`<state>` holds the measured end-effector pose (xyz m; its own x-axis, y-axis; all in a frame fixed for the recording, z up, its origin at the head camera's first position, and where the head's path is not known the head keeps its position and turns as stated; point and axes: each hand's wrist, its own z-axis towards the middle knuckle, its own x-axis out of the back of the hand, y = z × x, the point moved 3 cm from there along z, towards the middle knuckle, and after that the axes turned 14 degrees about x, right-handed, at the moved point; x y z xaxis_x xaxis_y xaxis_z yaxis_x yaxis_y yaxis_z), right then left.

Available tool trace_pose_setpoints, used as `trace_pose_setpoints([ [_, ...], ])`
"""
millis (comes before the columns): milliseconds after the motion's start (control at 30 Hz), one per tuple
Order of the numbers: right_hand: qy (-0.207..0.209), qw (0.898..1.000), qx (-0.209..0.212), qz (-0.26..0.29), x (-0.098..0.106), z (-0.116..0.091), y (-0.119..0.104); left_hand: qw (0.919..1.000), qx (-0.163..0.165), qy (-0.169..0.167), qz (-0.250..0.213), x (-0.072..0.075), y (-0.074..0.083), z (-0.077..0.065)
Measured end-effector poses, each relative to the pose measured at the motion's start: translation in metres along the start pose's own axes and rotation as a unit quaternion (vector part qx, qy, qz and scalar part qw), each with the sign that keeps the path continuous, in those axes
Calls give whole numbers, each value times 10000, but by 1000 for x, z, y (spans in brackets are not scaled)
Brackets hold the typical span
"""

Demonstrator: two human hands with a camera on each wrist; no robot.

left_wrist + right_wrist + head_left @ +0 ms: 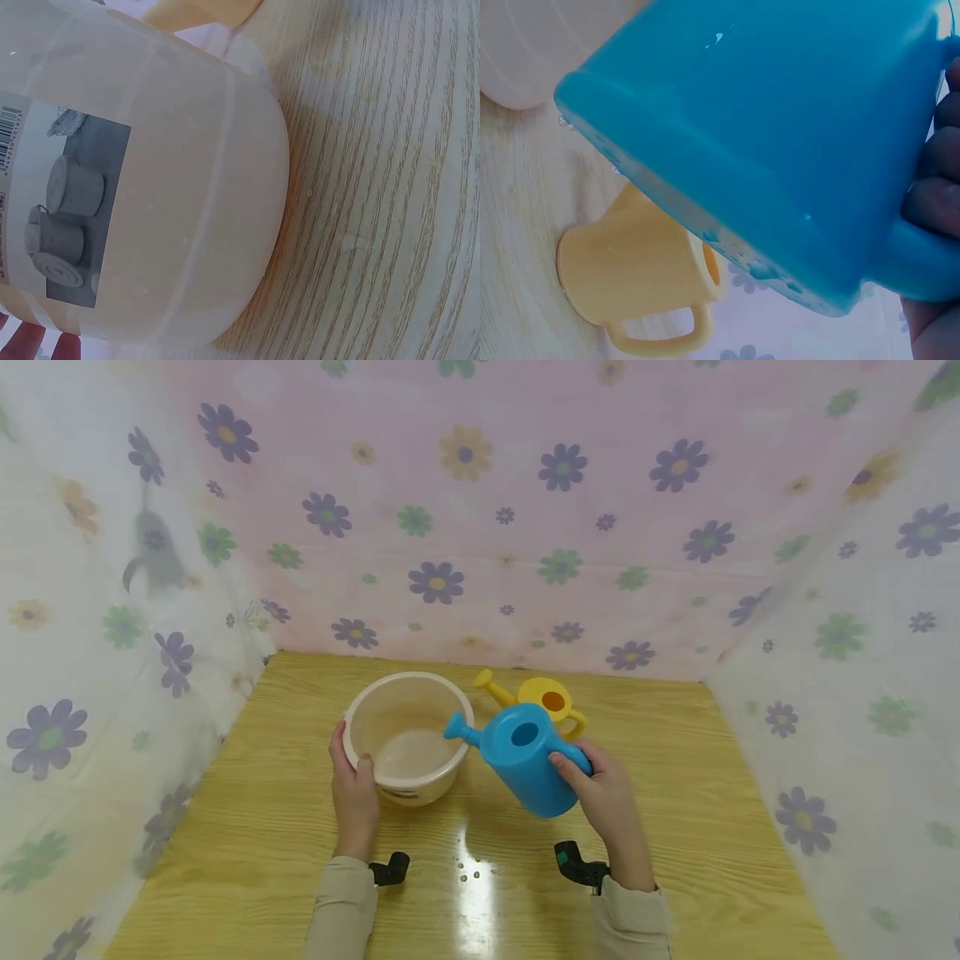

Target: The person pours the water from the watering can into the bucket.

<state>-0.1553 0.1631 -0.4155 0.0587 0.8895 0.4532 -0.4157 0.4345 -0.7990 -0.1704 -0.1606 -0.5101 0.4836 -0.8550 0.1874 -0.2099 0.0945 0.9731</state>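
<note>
A deep beige plastic basin (408, 777) is left of centre, with a picture label (82, 210) on its side in the left wrist view. My left hand (356, 797) grips its rim at the left, thumb on the near edge. A blue watering can (528, 768) is tilted to the left, its sprinkler head at the basin's right rim. My right hand (606, 789) holds the can by its handle, the fingers curled round it in the right wrist view. Water drops cling to the can's underside. No stream from the spout is visible.
A yellow watering can (543, 693) stands behind the blue one, its spout pointing left towards the basin. Several small drops (469, 870) lie on the wooden table (697, 810) between my forearms. Flower-patterned curtains (525, 543) hang at the back and both sides.
</note>
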Motion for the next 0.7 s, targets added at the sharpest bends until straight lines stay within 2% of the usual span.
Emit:
trace_pose_setpoints([
  [67, -24, 10000, 24, 15, -2, 1, 0, 10000, -4, 58, 17, 2, 0, 0],
  [333, 85, 10000, 31, 40, 0, 0, 1, 10000, 47, -65, 39, 2, -1, 1],
  [700, -158, 9997, 146, -86, 4, 3, 0, 9998, 173, -65, 63, 1, -3, 2],
])
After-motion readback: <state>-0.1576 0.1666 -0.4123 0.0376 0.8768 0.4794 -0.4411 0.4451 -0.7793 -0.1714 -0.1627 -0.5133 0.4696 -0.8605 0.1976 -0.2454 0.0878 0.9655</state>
